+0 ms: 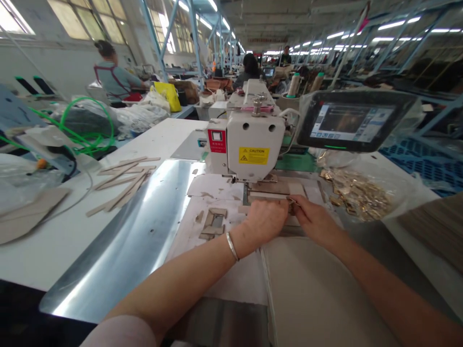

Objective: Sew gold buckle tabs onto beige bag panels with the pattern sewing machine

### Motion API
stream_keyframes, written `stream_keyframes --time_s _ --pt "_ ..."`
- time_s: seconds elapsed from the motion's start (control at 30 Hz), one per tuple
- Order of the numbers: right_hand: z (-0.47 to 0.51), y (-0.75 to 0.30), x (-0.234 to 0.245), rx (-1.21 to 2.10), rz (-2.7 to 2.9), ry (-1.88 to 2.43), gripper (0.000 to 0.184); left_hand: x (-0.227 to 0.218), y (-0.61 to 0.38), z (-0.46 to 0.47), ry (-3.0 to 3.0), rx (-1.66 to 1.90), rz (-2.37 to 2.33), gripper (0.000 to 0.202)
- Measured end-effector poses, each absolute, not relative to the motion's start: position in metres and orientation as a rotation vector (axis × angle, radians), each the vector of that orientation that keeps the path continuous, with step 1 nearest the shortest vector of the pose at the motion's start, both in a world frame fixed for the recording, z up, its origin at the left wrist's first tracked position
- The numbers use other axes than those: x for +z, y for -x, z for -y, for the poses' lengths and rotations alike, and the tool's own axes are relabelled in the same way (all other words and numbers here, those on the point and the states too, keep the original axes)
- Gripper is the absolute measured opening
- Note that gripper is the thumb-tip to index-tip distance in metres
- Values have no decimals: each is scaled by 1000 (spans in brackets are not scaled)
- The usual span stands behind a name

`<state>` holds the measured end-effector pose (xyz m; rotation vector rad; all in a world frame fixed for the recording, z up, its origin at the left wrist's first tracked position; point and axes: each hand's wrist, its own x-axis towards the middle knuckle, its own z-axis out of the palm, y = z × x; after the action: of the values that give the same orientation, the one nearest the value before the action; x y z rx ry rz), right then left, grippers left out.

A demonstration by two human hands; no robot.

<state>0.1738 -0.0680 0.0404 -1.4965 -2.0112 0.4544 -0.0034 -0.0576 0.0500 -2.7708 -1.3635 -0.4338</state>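
My left hand (pixel 265 219) and my right hand (pixel 314 219) meet in front of a white sewing machine (pixel 249 140), just below its needle. Both are closed in a pinch on a small metal buckle (pixel 292 201) and a beige strap that lie on a cardboard jig (pixel 217 219) with cut-out slots. My left wrist wears a silver bangle (pixel 231 246). A beige panel (pixel 311 289) lies under my right forearm.
A touchscreen (pixel 352 120) stands right of the machine. A clear bag of gold buckles (pixel 358 195) lies beneath it. Beige strips (pixel 123 180) are scattered on the white table at left, beside a shiny steel plate (pixel 144 226). Other people work in the background.
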Motion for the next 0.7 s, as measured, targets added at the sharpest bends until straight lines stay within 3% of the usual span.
stream_keyframes --time_s 0.17,0.4,0.7 --pt "48 -185 42 589 1971 1584 18 34 -5 47 2738 -605 1325 22" --pt "6 -210 39 1115 1581 1892 48 -1 8 40 2738 -522 1293 61" --pt "-13 -183 39 1182 1386 2069 23 0 20 22 2779 -369 1364 70"
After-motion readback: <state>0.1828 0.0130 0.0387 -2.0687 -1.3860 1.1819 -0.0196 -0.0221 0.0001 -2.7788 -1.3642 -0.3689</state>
